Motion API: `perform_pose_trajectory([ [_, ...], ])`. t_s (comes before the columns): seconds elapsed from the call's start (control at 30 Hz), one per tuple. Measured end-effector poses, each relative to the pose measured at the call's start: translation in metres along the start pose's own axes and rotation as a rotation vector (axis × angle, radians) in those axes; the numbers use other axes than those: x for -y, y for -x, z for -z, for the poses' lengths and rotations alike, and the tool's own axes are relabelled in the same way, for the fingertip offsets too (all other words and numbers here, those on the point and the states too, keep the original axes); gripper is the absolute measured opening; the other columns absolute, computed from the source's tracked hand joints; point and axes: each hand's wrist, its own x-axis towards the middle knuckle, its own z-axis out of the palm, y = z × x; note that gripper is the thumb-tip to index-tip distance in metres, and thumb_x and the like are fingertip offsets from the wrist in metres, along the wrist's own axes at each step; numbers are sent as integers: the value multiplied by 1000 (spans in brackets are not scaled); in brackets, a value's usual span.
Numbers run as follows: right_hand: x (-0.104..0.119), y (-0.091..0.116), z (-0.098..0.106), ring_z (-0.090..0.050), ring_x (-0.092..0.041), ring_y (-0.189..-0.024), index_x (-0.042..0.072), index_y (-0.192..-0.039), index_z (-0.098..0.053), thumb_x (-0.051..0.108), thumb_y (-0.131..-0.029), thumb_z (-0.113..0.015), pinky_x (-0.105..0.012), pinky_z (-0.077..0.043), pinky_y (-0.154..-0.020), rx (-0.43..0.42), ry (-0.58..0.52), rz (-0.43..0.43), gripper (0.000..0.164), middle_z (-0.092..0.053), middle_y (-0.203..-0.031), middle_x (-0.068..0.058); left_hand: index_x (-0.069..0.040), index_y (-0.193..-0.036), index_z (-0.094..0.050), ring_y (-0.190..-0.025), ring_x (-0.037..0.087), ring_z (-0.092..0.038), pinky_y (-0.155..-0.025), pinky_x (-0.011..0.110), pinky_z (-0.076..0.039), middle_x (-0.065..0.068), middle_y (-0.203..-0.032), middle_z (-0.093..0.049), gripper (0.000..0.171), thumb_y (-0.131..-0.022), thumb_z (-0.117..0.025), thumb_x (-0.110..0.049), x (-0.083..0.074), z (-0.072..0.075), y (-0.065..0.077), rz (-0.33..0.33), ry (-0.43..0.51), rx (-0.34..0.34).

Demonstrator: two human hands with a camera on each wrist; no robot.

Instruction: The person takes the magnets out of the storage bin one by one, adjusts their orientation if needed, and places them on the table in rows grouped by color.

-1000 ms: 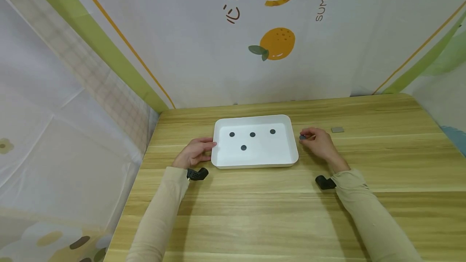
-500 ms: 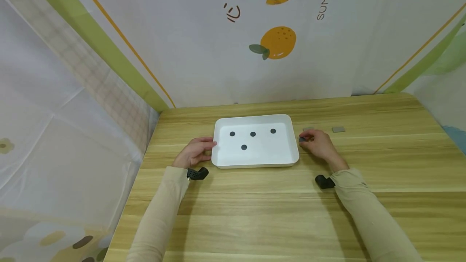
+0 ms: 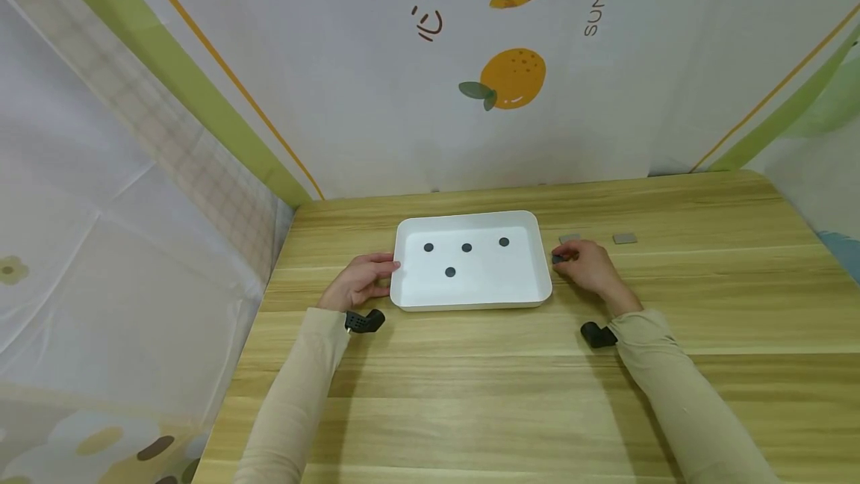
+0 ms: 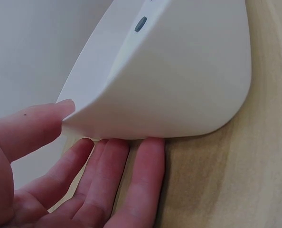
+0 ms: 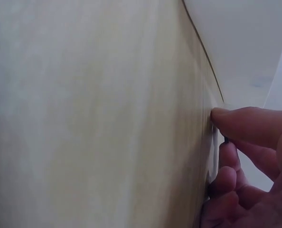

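White tray (image 3: 493,286): smooth, round-cornered; four dark discs (image 3: 450,272) are spaced inside, room left at the near right.
Left hand (image 3: 359,280): rim held under the thumb, slightly spread fingertips against the wall.
Right hand (image 3: 590,267): a dark piece (image 3: 557,258), mostly hidden, is pinched just beside the tray.
Table (image 3: 470,394): wood-grained, near edge cut off.

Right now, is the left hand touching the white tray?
Touching. The left wrist view shows the left hand with its fingers meeting the outside of the white tray.
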Motion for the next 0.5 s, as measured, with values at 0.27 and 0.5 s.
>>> perform_pose_trajectory([
  [0.27,1,0,3,-62,-37,-95,-5,-109,-69,10,-85,-69,-46,-48,-85,5,-4,-3,28,-68,-100,-23,-2,-145,-37,-90,12,-62,-74,29,-57,6,-121,-54,56,-96,-60,-12,1,1,-1,-11,-6,13],
  [0.5,1,1,3,-62,-37,-95,-5,-109,-68,11,-85,-69,-46,-48,-85,8,-9,-11,28,-68,-101,-23,-3,-145,-38,-89,12,-62,-74,29,-57,6,-121,-54,55,-95,-60,-11,0,0,-1,-2,-7,5],
])
